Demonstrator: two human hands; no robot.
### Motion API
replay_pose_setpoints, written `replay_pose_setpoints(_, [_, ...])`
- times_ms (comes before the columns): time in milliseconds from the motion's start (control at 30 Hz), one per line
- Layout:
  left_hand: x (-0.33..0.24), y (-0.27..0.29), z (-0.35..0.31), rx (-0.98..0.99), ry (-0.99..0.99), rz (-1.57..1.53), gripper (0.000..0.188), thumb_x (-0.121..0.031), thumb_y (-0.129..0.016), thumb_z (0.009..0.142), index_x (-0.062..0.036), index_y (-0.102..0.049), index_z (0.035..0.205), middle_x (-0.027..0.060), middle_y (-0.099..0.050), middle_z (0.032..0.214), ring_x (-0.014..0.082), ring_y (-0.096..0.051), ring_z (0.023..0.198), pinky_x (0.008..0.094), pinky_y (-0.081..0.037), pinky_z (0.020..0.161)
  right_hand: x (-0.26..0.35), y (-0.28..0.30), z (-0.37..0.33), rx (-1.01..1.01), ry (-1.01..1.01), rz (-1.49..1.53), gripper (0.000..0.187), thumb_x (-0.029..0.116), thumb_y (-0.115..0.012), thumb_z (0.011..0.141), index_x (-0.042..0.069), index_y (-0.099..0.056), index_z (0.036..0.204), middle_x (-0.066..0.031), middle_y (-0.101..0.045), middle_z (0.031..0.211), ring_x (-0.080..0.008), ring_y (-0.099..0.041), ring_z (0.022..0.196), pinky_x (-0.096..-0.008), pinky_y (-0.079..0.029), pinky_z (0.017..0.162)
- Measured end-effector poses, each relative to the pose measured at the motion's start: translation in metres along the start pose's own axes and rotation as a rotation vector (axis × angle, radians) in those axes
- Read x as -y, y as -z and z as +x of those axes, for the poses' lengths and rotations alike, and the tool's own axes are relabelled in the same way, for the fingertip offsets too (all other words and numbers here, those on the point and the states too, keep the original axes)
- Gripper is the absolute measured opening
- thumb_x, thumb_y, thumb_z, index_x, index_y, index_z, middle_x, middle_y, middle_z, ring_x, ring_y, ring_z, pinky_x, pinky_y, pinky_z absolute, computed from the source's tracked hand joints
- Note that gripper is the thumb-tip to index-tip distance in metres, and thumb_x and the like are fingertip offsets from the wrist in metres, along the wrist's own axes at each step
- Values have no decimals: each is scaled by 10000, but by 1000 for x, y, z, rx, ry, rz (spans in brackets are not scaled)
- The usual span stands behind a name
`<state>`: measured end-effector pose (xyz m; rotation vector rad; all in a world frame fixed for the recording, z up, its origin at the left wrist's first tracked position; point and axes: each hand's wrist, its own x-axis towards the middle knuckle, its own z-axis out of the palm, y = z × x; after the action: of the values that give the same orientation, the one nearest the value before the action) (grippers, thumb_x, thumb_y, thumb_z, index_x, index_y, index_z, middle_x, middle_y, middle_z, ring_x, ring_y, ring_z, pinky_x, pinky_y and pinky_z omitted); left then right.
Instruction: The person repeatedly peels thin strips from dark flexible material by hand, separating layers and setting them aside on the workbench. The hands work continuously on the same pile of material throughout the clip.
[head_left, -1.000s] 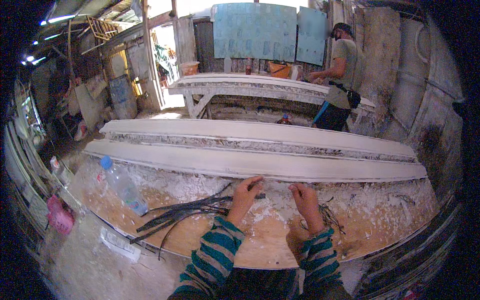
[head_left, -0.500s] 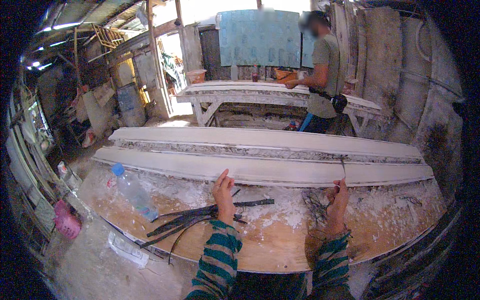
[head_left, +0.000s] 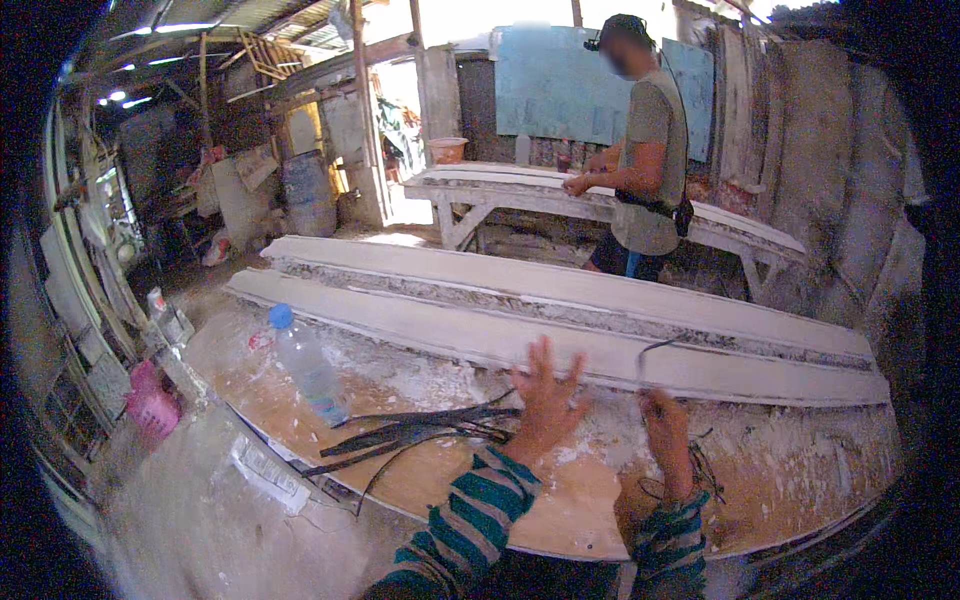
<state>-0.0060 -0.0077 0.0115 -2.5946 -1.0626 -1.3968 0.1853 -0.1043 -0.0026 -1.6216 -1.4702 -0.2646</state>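
R hand (head_left: pixel 668 438) w/ strip (head_left: pixel 642 363) nr board (head_left: pixel 440 328) edge, L hand (head_left: pixel 548 410) apart.

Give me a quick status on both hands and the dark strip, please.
Left hand: spread open. Right hand: grip closed on dark strip, free end over near white plank. Strip bundle by left wrist, tangled threads by right.

No words, numbers or signs can be made out clearly.
A flat, white, rectangular piece (head_left: pixel 270 474) lying on the grey floor (head_left: pixel 215 540) carries rows of faint grey marks that look like print, too small and blurred to read. The crumpled pink plastic bag (head_left: pixel 152 402) at the left shows darker marks, also unreadable. Near the base of the clear plastic bottle with a blue cap (head_left: pixel 308 365), a bluish patch may be a label; any lettering on it is lost in blur.
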Motion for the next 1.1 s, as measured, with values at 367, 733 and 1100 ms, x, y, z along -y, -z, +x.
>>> replay_pose_setpoints(367, [4,-5,-6,361,143,-807,335,-196,-591,801,-113,-552,1123,108,-628,902,237,-602,847,312,-461,750,29,23,2,453,-246,244,272,293,-561,821,26,-585,774,-93,-585,685,-200,-533,622,-336,-434,582])
replay_pose_setpoints(733, [14,-14,-4,233,80,-800,220,-162,-526,851,-69,-604,1035,108,-629,894,200,-588,806,293,-458,712,12,34,3,222,-496,1272,230,299,-494,876,97,-489,766,34,-428,548,-89,-409,489,-252,-404,535])
replay_pose_setpoints(1100, [23,-5,1,282,347,-850,235,-190,-508,872,-58,-604,1042,58,-627,791,127,-563,729,256,-443,684,7,57,6,-54,-508,1679,181,216,-454,901,96,-499,1028,43,-464,617,-74,-440,507,-286,-437,646])
